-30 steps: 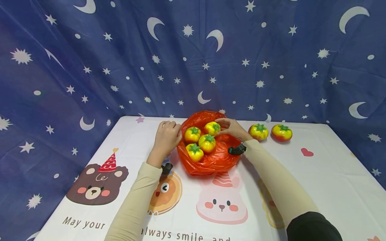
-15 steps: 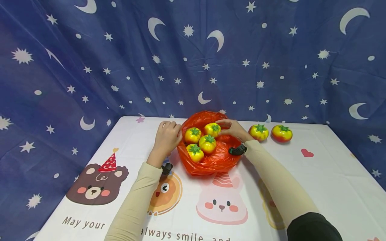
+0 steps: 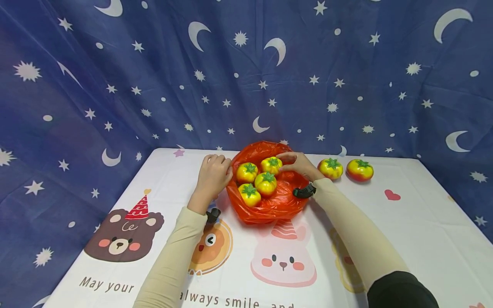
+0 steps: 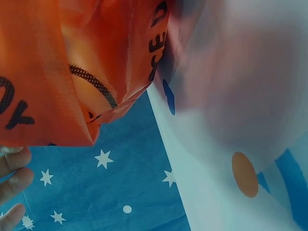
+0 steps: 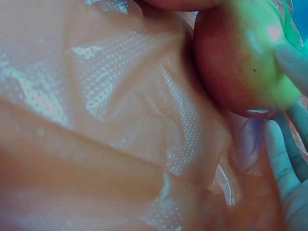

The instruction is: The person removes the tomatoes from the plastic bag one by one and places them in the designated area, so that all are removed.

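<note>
An opened red plastic bag (image 3: 283, 199) stands on the table, its rim spread wide. Several yellow-red tomatoes with green star-shaped tops lie inside, among them a front tomato (image 3: 249, 195) and a middle tomato (image 3: 265, 184). With curled fingers my left hand (image 3: 215, 171) grips the bag's left rim; in the left wrist view some of its fingertips (image 4: 17, 178) show below the plastic. My right hand (image 3: 298, 166) reaches into the bag from the right and holds the rear tomato (image 3: 271, 165). The right wrist view shows thumb and fingers about that tomato (image 5: 236, 57).
Two more tomatoes, a nearer-to-bag one (image 3: 330, 169) and an outer one (image 3: 360, 170), sit on the table right of the bag. A white cloth (image 3: 423, 239) with printed animals covers the table. Behind it hangs a blue star-and-moon curtain (image 3: 215, 107).
</note>
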`<state>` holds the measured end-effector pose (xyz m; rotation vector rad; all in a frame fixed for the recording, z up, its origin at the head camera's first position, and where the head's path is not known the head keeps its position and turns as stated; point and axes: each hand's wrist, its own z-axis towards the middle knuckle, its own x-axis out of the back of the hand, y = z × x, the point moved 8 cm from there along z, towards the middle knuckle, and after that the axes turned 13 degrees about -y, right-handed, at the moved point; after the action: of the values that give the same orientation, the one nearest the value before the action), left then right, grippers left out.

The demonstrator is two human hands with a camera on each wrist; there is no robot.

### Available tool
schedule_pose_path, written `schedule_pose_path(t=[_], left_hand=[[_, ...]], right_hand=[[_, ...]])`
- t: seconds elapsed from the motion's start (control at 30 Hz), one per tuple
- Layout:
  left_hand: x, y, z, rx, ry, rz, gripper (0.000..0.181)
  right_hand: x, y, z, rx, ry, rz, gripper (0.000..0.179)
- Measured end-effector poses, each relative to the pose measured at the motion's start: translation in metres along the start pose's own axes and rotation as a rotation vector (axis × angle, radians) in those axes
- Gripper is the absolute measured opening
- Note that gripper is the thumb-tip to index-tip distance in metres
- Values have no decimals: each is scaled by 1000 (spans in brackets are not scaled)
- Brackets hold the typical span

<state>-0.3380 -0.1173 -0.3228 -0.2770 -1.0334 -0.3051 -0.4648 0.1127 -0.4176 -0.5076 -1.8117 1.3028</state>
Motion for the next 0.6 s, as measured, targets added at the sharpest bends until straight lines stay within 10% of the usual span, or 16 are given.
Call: schedule_pose_path(t=[0.6], left_hand=[[3, 1, -1, -8, 19, 8, 10]], right_hand=[[-9, -4, 1, 55, -118, 18, 62]])
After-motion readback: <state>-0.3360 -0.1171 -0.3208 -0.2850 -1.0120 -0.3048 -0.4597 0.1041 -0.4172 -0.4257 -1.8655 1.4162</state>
